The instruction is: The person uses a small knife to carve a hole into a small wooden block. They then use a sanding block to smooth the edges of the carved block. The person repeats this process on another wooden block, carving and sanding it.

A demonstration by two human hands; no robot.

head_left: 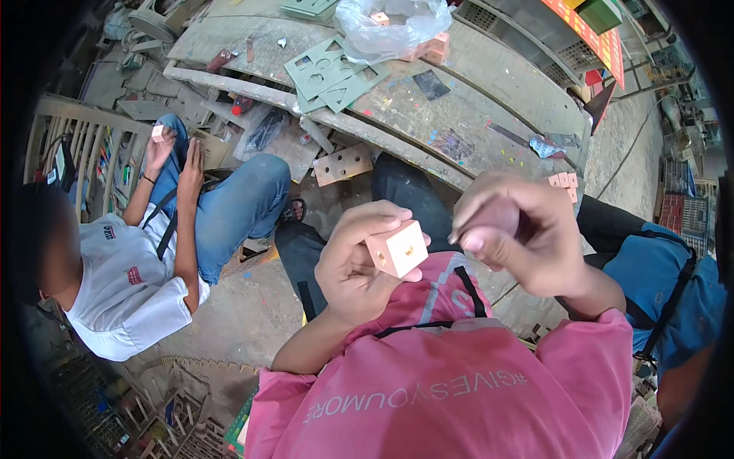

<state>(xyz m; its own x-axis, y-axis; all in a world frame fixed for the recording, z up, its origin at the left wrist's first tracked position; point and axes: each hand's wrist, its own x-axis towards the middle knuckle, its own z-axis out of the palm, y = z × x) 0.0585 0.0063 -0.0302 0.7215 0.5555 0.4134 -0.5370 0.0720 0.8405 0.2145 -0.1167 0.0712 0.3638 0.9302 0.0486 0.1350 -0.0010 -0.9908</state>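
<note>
My left hand (pixel 348 264) is closed round a peach-coloured cube-shaped block (pixel 399 249), tilted in front of my chest. The faces I can see have small holes with yellowish insides. To its right, apart from the block, my right hand (pixel 547 241) pinches a thin, curved brown sheet (pixel 497 216) that looks like sandpaper. That hand is slightly blurred, and part of the sheet is hidden behind the fingers. Several smaller peach blocks (pixel 564 182) lie at the bench's right end, just beyond my right hand.
Ahead stands a worn wooden bench (pixel 428 145) with green cut-out sheets (pixel 329 73), a clear plastic bag (pixel 394 30) and more peach blocks (pixel 437 47). At left sits a person in white (pixel 138 275) holding a small block (pixel 158 133). Someone in blue (pixel 657 283) is close at right.
</note>
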